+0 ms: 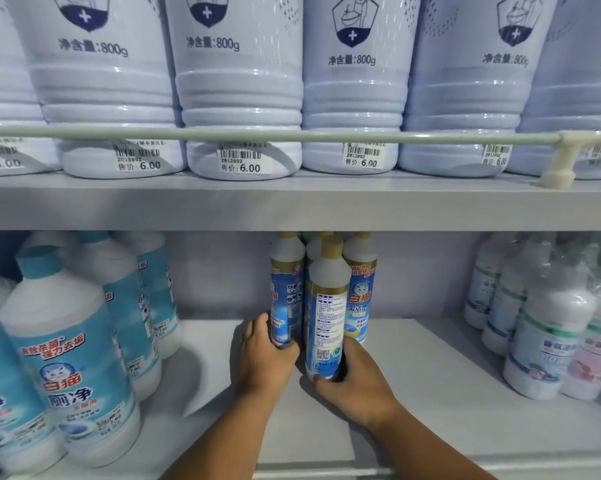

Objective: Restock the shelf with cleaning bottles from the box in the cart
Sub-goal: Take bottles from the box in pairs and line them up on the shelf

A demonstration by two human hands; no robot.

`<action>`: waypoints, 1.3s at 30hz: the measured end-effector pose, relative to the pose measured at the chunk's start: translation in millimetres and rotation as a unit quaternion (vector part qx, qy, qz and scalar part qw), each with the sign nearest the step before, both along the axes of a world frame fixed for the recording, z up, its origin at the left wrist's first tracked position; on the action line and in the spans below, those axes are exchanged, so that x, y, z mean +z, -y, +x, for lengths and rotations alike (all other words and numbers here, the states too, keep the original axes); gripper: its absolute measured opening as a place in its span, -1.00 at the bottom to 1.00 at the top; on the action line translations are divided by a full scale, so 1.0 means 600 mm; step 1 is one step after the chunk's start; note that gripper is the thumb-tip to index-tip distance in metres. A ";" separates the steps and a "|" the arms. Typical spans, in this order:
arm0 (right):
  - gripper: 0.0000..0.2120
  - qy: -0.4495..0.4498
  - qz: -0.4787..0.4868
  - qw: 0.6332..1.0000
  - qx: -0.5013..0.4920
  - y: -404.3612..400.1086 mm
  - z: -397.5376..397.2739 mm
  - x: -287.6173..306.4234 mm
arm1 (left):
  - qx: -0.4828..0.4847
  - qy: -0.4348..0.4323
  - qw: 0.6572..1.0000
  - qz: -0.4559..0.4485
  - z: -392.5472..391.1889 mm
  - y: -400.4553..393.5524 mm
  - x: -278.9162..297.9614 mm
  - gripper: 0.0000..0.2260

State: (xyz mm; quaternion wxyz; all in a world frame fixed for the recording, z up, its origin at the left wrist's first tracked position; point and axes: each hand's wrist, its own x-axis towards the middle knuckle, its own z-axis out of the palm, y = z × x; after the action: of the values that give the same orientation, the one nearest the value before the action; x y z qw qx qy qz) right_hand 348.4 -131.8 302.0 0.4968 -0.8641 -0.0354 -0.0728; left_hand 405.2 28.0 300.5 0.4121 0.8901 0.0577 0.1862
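Head view: on the white lower shelf (413, 375), the left hand (262, 358) grips one slim blue-labelled, gold-capped plastic bottle (285, 289). The right hand (356, 379) has its fingers wrapped round the base of another such bottle (325, 313), just beside it.

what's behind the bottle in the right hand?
Behind the front bottle gripped by the right hand: a gold-capped bottle and another cap top. Anything deeper is hidden.

Lower shelf (413, 375) bears slim bottles (326, 306) between larger bottles (70, 368).
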 end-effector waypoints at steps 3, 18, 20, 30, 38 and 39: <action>-0.47 0.001 0.017 1.000 -0.004 0.000 0.000 -0.002 | 0.010 -0.005 1.000 0.017 0.001 -0.001 -0.004 -0.67; -0.49 0.009 0.011 1.000 -0.003 0.001 0.005 -0.013 | 0.015 0.008 1.000 -0.025 -0.002 -0.002 0.000 -0.67; -0.50 0.006 0.019 1.000 0.003 0.000 0.003 -0.010 | 0.011 0.010 0.999 -0.031 -0.003 -0.001 0.001 -0.67; -0.53 0.007 0.000 1.000 0.003 0.004 0.010 -0.018 | -0.011 0.005 0.999 -0.049 -0.003 -0.003 -0.001 -0.70; -0.51 0.024 -0.029 0.999 0.019 0.004 0.005 -0.011 | -0.018 -0.002 0.997 -0.073 -0.010 -0.008 0.002 -0.66; -0.55 0.026 -0.028 0.999 0.015 0.004 0.005 -0.011 | -0.009 -0.002 0.996 -0.090 -0.013 -0.007 0.007 -0.65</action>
State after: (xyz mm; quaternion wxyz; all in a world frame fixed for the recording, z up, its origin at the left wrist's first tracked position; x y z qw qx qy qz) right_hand 351.3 -134.2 295.4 0.4721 -0.8750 -0.0633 -0.0864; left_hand 397.2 32.5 304.6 0.4920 0.8504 0.0670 0.1742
